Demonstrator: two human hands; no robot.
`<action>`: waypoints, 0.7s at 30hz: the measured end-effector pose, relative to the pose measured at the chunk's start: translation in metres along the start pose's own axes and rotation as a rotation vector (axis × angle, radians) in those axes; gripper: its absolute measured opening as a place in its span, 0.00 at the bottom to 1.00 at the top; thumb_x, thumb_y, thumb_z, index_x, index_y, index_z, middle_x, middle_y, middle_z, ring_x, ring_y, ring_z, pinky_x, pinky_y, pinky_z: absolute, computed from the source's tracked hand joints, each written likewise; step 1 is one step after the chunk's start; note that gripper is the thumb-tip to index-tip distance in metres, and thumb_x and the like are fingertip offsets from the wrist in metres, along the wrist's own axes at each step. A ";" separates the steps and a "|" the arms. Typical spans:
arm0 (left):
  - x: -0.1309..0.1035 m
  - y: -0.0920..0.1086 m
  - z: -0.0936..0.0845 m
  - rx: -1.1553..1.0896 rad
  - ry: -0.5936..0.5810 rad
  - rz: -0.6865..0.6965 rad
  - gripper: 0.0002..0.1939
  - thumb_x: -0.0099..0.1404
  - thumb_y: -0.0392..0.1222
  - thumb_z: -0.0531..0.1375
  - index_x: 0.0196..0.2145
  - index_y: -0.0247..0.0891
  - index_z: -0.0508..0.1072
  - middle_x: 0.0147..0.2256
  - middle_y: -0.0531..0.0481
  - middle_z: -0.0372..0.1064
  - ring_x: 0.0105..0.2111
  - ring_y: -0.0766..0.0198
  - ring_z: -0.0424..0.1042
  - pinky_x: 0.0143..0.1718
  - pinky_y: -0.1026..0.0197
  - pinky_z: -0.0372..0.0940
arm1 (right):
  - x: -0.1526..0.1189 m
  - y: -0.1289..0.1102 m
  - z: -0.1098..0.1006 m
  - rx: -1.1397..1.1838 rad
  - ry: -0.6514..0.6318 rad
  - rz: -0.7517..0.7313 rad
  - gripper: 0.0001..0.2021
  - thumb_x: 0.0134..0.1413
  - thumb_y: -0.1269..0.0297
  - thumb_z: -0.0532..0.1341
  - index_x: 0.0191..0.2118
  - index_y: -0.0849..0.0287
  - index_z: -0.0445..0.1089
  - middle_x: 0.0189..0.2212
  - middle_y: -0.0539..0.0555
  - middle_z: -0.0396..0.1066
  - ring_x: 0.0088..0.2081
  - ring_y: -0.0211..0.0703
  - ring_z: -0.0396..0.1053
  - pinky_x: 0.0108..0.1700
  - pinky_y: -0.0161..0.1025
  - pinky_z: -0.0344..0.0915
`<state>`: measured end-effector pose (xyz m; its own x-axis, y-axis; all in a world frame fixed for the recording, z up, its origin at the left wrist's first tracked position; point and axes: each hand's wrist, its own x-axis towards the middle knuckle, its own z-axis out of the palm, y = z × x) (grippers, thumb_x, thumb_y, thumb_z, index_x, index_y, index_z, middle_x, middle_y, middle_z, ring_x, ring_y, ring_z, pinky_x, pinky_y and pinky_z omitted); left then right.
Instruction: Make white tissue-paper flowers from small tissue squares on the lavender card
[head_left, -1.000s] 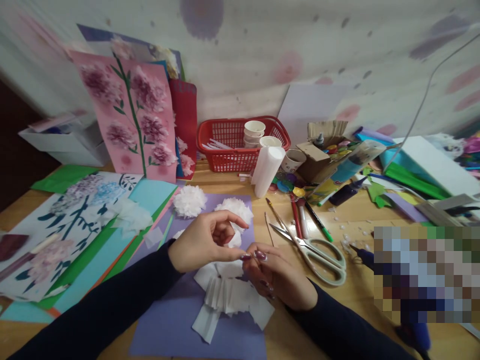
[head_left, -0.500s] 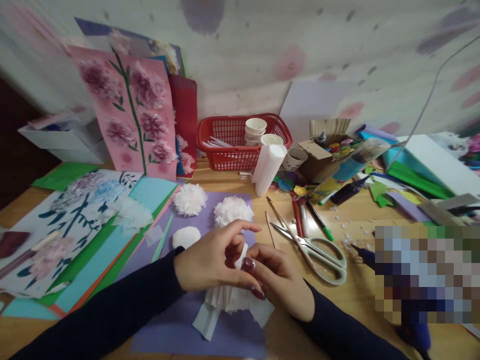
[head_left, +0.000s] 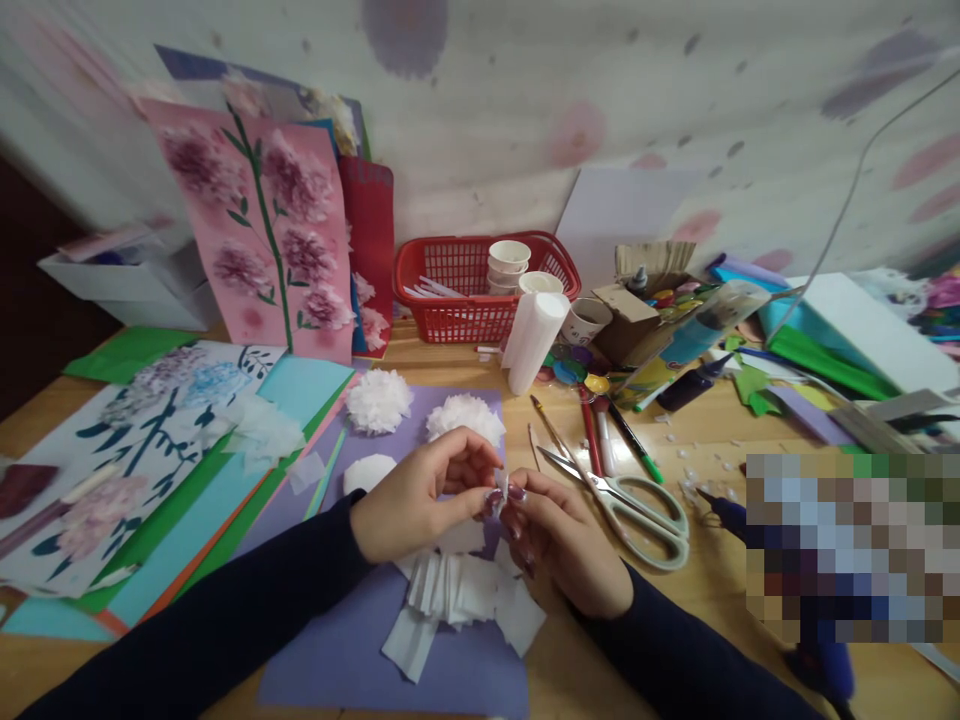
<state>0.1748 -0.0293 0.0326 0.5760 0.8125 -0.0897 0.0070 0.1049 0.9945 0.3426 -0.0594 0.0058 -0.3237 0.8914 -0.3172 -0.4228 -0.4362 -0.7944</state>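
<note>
L hand (head_left: 427, 497): thumb + fingertips nearly closed, narrow pinch on a small white paper bit (head_left: 502, 484). R hand (head_left: 570, 540): thumb + index on same bit from the other side, also narrow. Bit is up btwn both sets of fingertips, approx mid-view, above the R edge of the purple sheet (head_left: 337, 645). Its exact shape: can't tell, mostly covered by fingers.

Under/near hands: stack of white paper strips (head_left: 450, 590), fanned & pleated-looking, on purple sheet; some loose pcs stick out toward the wearer and to the R. Two fluffy white paper flowers (head_left: 379, 402) (head_left: 465, 420) side by side at far end of same sheet. White disc (head_left: 367, 472) nearer, partly hidden behind L hand.

R of hands, on wood table (head_left: 600, 665): scissors (head_left: 646, 518), handles toward wearer's R, blades pointing far-L. Red brush, clear-handled brush and green-tipped pen (head_left: 637, 445) lie just beyond. Glue gun (head_left: 727, 512) at far R, mostly pixelated, nozzle toward scissors.

Back: red basket (head_left: 465, 322) w/ paper cups + white sticks; white roll (head_left: 534, 342) on end in front, tilted a bit. Pink flower pic (head_left: 247, 230) upright back L, colored sheets flat below it.
</note>
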 end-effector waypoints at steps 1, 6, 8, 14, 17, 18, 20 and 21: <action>0.001 0.000 0.000 0.012 0.025 0.002 0.08 0.59 0.35 0.59 0.37 0.36 0.64 0.33 0.52 0.63 0.32 0.67 0.66 0.34 0.63 0.63 | 0.000 0.000 0.000 0.006 -0.001 -0.008 0.11 0.45 0.59 0.66 0.26 0.62 0.67 0.15 0.45 0.62 0.12 0.27 0.55 0.14 0.26 0.54; 0.002 0.000 0.001 0.083 0.110 0.042 0.12 0.57 0.33 0.59 0.40 0.37 0.64 0.32 0.52 0.65 0.33 0.67 0.67 0.39 0.60 0.64 | 0.001 0.004 -0.004 -0.028 -0.003 -0.049 0.12 0.48 0.59 0.65 0.27 0.62 0.66 0.16 0.45 0.63 0.13 0.28 0.56 0.15 0.27 0.56; 0.002 0.001 0.001 0.089 0.115 0.042 0.13 0.56 0.33 0.59 0.41 0.37 0.63 0.32 0.53 0.65 0.33 0.67 0.67 0.39 0.60 0.64 | 0.002 0.005 -0.005 -0.056 -0.009 -0.055 0.12 0.48 0.59 0.65 0.27 0.62 0.66 0.16 0.45 0.63 0.13 0.28 0.56 0.15 0.27 0.56; 0.002 0.001 0.000 0.051 0.117 0.003 0.14 0.57 0.34 0.59 0.42 0.36 0.63 0.32 0.52 0.66 0.34 0.67 0.69 0.40 0.60 0.64 | 0.002 0.005 -0.006 -0.043 -0.011 -0.068 0.11 0.49 0.60 0.65 0.28 0.62 0.67 0.18 0.46 0.63 0.14 0.28 0.56 0.17 0.27 0.55; 0.003 0.000 -0.001 0.039 0.136 0.003 0.14 0.56 0.33 0.59 0.41 0.36 0.64 0.33 0.51 0.67 0.34 0.66 0.70 0.40 0.60 0.65 | 0.002 0.004 -0.007 -0.051 -0.004 -0.069 0.10 0.49 0.60 0.64 0.28 0.62 0.67 0.18 0.46 0.63 0.14 0.28 0.56 0.17 0.27 0.55; 0.004 0.000 -0.001 0.036 0.141 0.006 0.15 0.55 0.33 0.60 0.41 0.36 0.64 0.34 0.51 0.68 0.34 0.66 0.70 0.40 0.60 0.66 | 0.002 0.005 -0.007 -0.052 -0.005 -0.069 0.10 0.49 0.60 0.65 0.28 0.62 0.67 0.18 0.46 0.63 0.15 0.28 0.56 0.17 0.28 0.55; 0.004 0.000 -0.001 0.027 0.154 0.012 0.16 0.54 0.32 0.61 0.41 0.36 0.65 0.36 0.49 0.70 0.34 0.66 0.72 0.40 0.60 0.67 | 0.002 0.005 -0.008 -0.053 -0.010 -0.077 0.10 0.49 0.60 0.65 0.29 0.62 0.68 0.18 0.45 0.63 0.15 0.28 0.56 0.17 0.28 0.54; 0.004 0.000 -0.001 0.024 0.158 0.013 0.16 0.54 0.32 0.61 0.42 0.37 0.65 0.36 0.49 0.71 0.35 0.65 0.73 0.41 0.59 0.68 | 0.003 0.006 -0.008 -0.054 -0.011 -0.084 0.10 0.49 0.60 0.65 0.29 0.62 0.68 0.18 0.45 0.62 0.15 0.28 0.56 0.17 0.28 0.54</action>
<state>0.1765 -0.0254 0.0326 0.4402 0.8941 -0.0826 0.0214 0.0815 0.9964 0.3464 -0.0585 -0.0040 -0.2981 0.9231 -0.2430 -0.4030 -0.3524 -0.8446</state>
